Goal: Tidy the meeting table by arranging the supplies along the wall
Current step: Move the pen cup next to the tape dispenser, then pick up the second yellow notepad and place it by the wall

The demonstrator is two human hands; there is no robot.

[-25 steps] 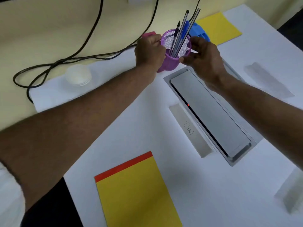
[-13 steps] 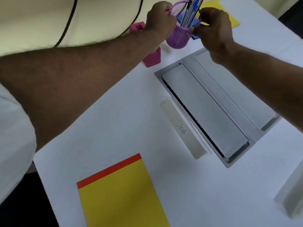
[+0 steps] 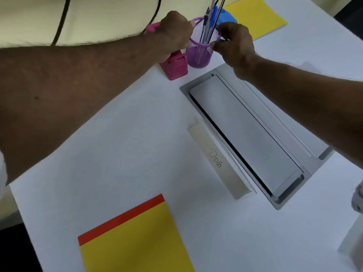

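A purple mesh pen cup (image 3: 198, 55) holding several pens (image 3: 211, 18) stands near the far edge of the white table (image 3: 137, 146), close to the wall. My left hand (image 3: 173, 33) grips its rim on the left side and my right hand (image 3: 234, 43) grips the rim on the right. A pink block-shaped object (image 3: 175, 67) stands just left of the cup, partly hidden under my left hand. A yellow notepad with a red top band (image 3: 133, 240) lies at the near edge. A white name card reading "Dog" (image 3: 218, 160) lies mid-table.
A grey metal cable hatch (image 3: 249, 132) is set into the table right of the name card. A second yellow pad (image 3: 257, 16) and a blue object (image 3: 227, 15) lie behind the cup. Black cables (image 3: 60, 22) hang on the wall. A white object (image 3: 353, 238) stands at the right edge.
The view has shifted, so the cup now sits lower in frame. Both hands have stayed on the cup's rim, and the cup now stands right beside the pink block.
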